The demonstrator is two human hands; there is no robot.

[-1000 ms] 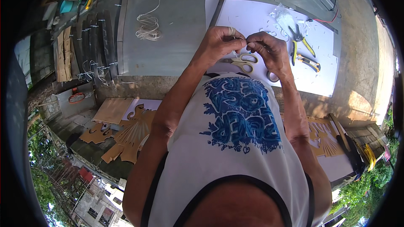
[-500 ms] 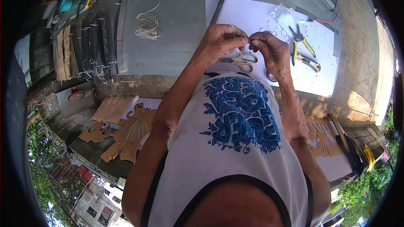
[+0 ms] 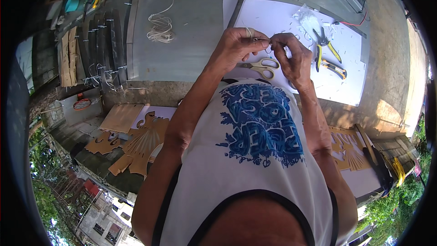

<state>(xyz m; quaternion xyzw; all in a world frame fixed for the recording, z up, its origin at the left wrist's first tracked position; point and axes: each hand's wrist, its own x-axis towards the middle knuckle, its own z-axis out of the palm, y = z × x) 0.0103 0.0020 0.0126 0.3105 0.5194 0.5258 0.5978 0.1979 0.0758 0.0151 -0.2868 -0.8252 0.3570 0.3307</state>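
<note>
My left hand (image 3: 236, 45) and my right hand (image 3: 291, 57) meet fingertip to fingertip above a white sheet of paper (image 3: 346, 64), pinching a small thin piece, a wire or ring (image 3: 268, 42), between them. The piece is too small to make out clearly. A pair of scissors with cream handles (image 3: 260, 66) lies on the paper right under my hands. To the right of my right hand lie yellow-handled pliers (image 3: 327, 46) and a second yellow-and-black hand tool (image 3: 332, 67).
A coil of pale cord (image 3: 159, 29) lies on the grey concrete slab (image 3: 182, 50). A long thin rod (image 3: 240, 0) runs up from my left hand. Dark strips (image 3: 102, 50) with ties lie at left. Cut cardboard shapes (image 3: 136, 143) sit below.
Both hands have stayed at the same spot over the paper; only the fingers shifted slightly on the small piece.
</note>
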